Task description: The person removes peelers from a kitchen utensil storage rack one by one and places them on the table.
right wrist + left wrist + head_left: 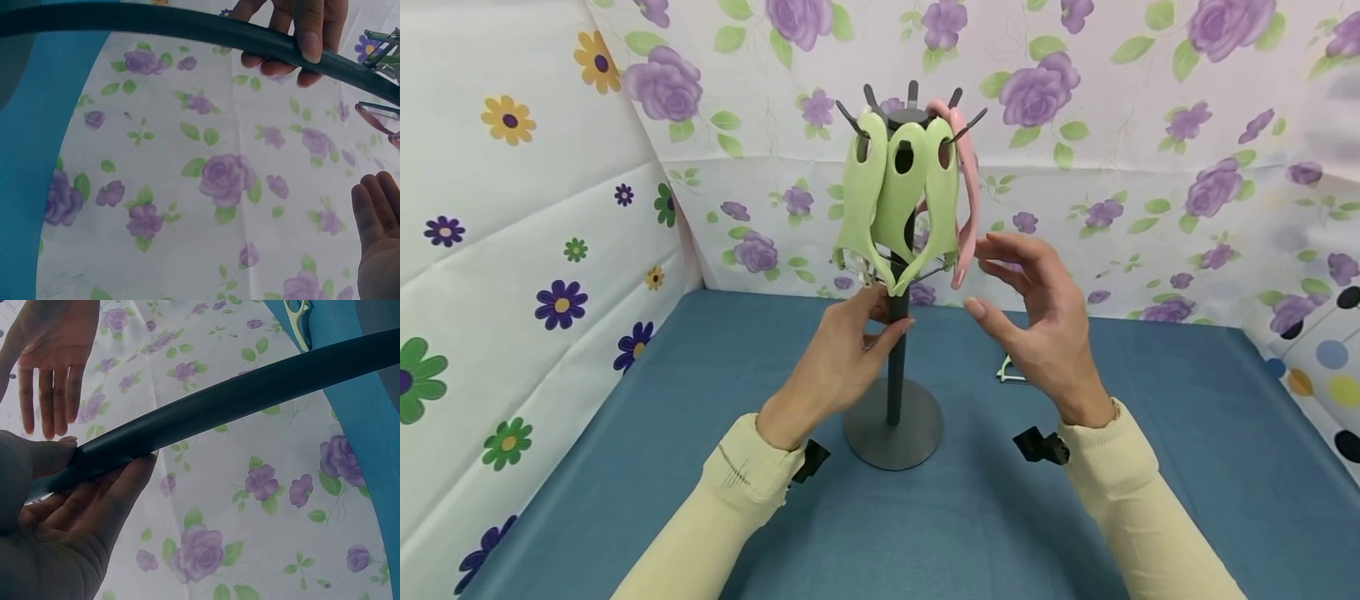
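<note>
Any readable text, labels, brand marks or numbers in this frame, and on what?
None: no words, numbers or brand marks show in any view.
The stand, gripped by the left hand, is plain dark grey.
The green pieces and the pink piece hanging on it carry no print.
The right hand is open beside them.
The wall cloths show flowers and dots only.
The left sleeve has a small dark mark, too small to read.
</note>
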The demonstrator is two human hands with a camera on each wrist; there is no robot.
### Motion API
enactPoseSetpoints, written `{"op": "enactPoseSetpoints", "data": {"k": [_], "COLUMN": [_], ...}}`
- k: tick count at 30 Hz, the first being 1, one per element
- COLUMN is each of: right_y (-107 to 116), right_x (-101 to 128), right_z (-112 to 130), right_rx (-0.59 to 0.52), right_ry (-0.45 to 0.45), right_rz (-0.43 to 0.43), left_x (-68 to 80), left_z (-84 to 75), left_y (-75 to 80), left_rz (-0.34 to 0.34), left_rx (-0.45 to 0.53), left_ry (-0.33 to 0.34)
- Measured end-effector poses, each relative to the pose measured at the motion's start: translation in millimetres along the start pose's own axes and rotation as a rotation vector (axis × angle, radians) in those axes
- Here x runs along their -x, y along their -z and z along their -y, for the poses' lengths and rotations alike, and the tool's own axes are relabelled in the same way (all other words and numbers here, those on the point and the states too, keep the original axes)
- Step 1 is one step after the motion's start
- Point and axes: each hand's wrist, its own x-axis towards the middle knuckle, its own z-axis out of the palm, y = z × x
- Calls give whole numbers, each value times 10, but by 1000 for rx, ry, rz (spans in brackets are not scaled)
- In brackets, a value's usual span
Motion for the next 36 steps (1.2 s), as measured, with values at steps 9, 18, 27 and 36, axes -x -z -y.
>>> {"op": "enactPoseSetpoints", "data": {"k": [9,18,27,36], "right_y": [-71,-109,-160,-187], "right_x": [-77,-140,-205,-219], "right_z": [43,118,177,204], "right_rx": [-19,-41,-61,-44], "right_ry": [-5,20,50,42], "right_rz": [-16,-8,-6,-20], "left_x": [0,-2,1,3], "left_z": [3,-1,-12,-1], "left_y": [6,8,13,6], "left_rz": [7,8,4,2], "left_rx": [6,8,14,17], "left_ry": [9,6,8,-2]}}
